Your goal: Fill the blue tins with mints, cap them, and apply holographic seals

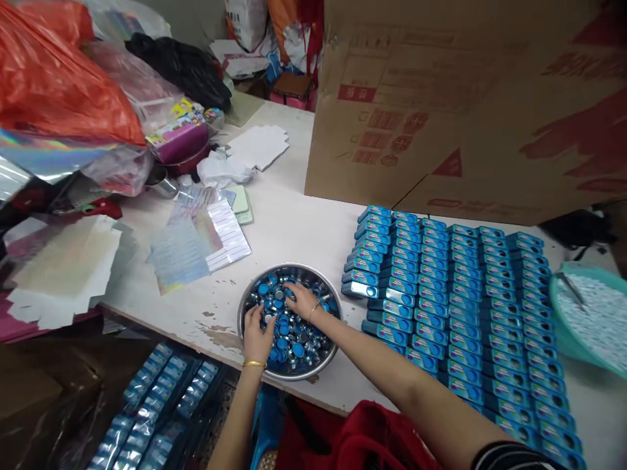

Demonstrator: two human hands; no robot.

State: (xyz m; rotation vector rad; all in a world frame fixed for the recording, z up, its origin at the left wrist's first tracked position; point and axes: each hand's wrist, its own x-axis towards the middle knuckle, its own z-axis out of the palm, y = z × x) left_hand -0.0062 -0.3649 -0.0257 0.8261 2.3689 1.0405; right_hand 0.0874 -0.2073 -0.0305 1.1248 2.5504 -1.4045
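A round metal bowl (249,297) on the white table holds several small vials with blue caps (294,343). Both my hands are inside it. My left hand (258,334), with a gold bangle at the wrist, rests on the vials at the bowl's near left, fingers curled over them. My right hand (302,299), with a thin bracelet, lies palm down over the middle of the bowl, fingers bent onto the vials. What either hand grips is hidden under the fingers.
Rows of small blue boxes (455,307) cover the table to the right. A large cardboard box (441,98) stands behind them. A teal basin (561,326) sits far right. Paper sheets (196,241) and plastic bags (53,78) lie left. More blue boxes (157,398) sit below the table.
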